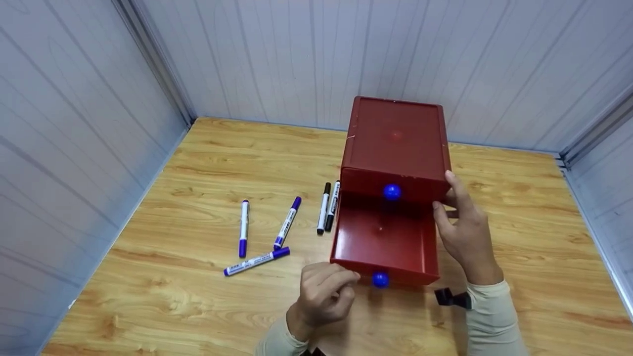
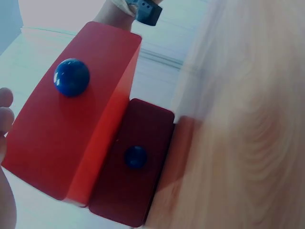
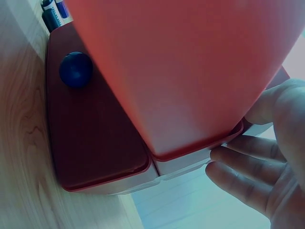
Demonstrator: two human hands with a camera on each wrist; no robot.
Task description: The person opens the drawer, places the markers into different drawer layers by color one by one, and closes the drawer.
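A red drawer unit [image 1: 397,136] stands on the table, its blue knobs in front. One drawer [image 1: 381,237] is pulled out, and its visible inside holds nothing. Above it the top drawer, with a blue knob [image 1: 392,192], is closed; a lower drawer [image 2: 126,179] is also closed in the left wrist view. My left hand [image 1: 324,294] has curled fingers beside the pulled-out drawer's front left corner, away from the knob [image 1: 380,280]. With fairly straight fingers, my right hand [image 1: 467,232] touches the unit's right side near the front edge.
Three purple-capped markers [image 1: 244,228] lie on the wooden table [image 1: 188,291] to the left. Two black-capped markers [image 1: 323,207] lie close against the unit's left side. White panel walls [image 1: 277,59] enclose the table at the back and both sides.
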